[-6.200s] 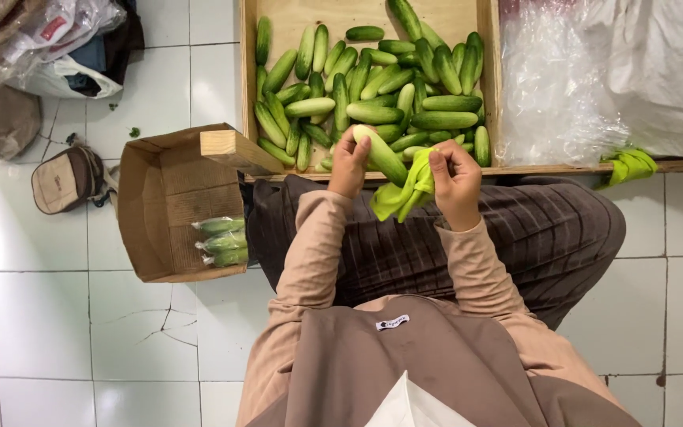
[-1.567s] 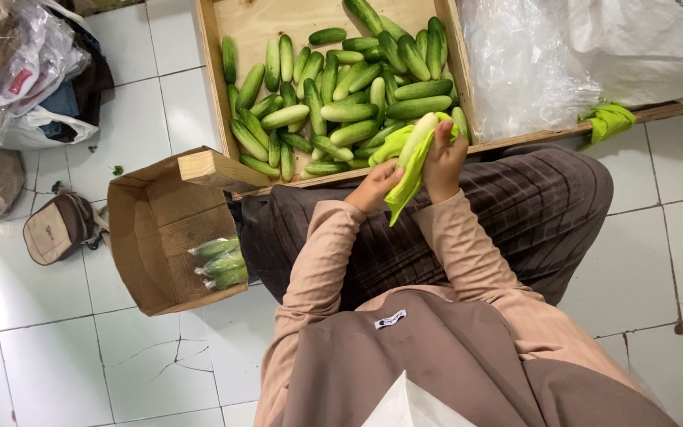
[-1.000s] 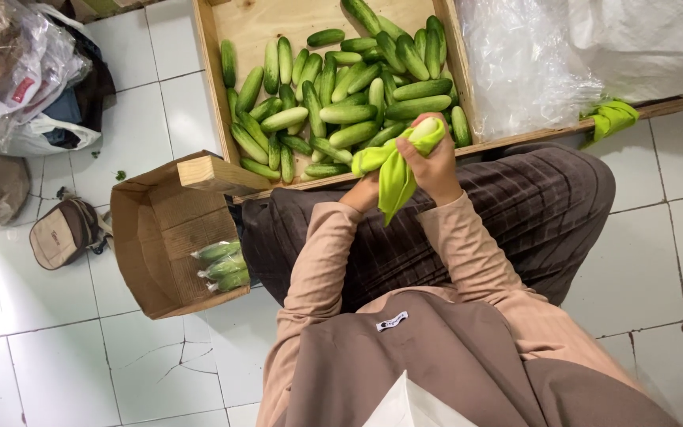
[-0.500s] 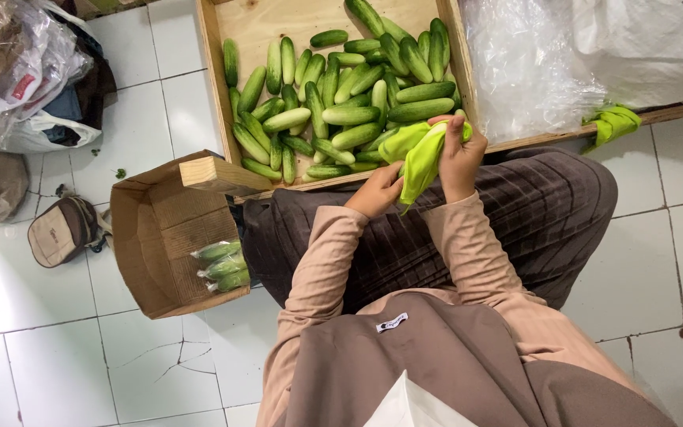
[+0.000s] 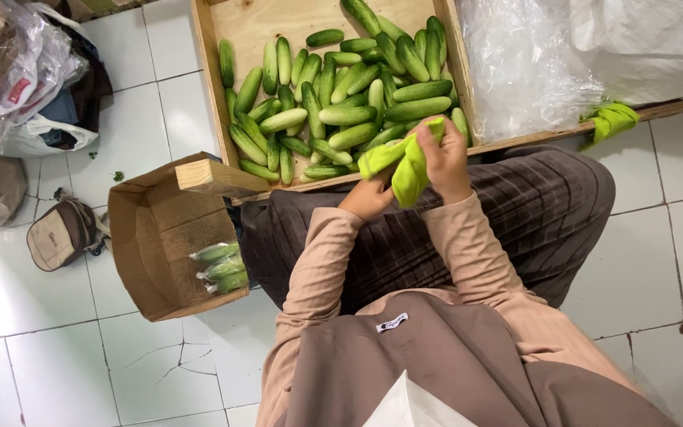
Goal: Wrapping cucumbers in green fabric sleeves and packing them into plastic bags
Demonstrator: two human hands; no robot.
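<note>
Bright, even indoor light falls from above on the glossy white floor tiles (image 5: 144, 103), which carry only a soft sheen. Shadows are faint, gathering inside the open brown cardboard box (image 5: 152, 237) and under the shallow wooden crate (image 5: 209, 59). Clear crumpled plastic sheeting (image 5: 523, 71) shows mild glare. Focus is sharp throughout, with slight wide-angle stretch toward the edges.

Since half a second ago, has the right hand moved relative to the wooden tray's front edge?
Cannot tell. The right hand sits by the wooden tray edge as before, gripping the green bundle.
</note>
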